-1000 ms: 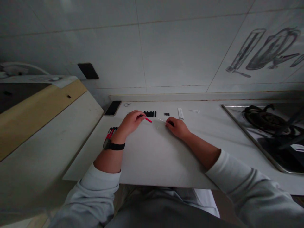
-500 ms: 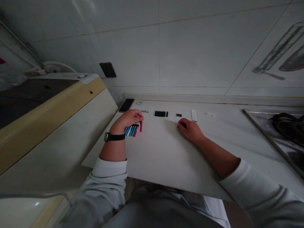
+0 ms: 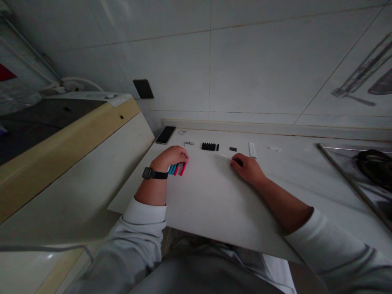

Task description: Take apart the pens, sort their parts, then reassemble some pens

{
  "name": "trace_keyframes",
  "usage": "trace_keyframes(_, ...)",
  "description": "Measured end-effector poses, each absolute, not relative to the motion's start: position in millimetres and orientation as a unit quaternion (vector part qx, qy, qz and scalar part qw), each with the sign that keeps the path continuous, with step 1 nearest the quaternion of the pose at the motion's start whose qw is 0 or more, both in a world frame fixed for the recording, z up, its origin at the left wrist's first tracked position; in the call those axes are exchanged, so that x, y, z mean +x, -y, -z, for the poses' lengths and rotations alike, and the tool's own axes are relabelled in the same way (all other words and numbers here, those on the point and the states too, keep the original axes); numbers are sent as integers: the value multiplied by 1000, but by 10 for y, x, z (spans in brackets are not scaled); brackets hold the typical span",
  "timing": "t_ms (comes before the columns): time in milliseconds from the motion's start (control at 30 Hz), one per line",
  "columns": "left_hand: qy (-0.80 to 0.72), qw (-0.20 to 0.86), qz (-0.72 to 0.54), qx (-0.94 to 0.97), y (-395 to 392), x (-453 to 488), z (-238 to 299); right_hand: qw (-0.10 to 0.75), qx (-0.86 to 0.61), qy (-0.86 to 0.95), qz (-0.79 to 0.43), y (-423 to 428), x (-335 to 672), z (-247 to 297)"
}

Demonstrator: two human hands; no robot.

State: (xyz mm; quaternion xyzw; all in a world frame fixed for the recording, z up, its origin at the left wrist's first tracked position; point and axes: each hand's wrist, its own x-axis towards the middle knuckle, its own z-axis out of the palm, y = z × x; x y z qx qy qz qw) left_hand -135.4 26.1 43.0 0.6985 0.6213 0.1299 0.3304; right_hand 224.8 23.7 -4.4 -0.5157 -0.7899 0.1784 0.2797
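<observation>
My left hand [image 3: 171,158] lies knuckles-up on the white counter [image 3: 214,196], its curled fingers over a row of coloured pen barrels [image 3: 177,169]. The fingertips touch the far end of the red barrel [image 3: 183,168] at the row's right end; whether they grip it is hidden. My right hand [image 3: 248,168] rests to the right, pinching a thin white refill [image 3: 226,157] that points up and left, with a dark piece [image 3: 238,162] at the fingertips.
Along the back lie a phone [image 3: 165,134], tiny springs [image 3: 189,143], a row of black caps [image 3: 210,146], a small black part [image 3: 233,149] and white strips [image 3: 252,150]. A hob [image 3: 361,175] sits at the right; a washing machine top [image 3: 76,143] adjoins at the left.
My left hand carried the red barrel left from the middle of the counter and set it beside the coloured barrels. The camera turned left. My right hand stayed put with the refill.
</observation>
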Motion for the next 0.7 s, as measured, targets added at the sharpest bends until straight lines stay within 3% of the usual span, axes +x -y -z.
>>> trace_keyframes(333, -625, 271, -111, 723, -287, -1411, -392, 270, -509, 798, -177, -240, 2249, 31)
trace_keyframes(533, -634, 240, -104, 728, -294, -1436, -363, 362, -473, 783, -181, -306, 2268, 95)
trace_keyframes(700, -626, 216, -137, 736, -297, -1392, -436, 428, -481, 707, -293, -306, 2198, 111)
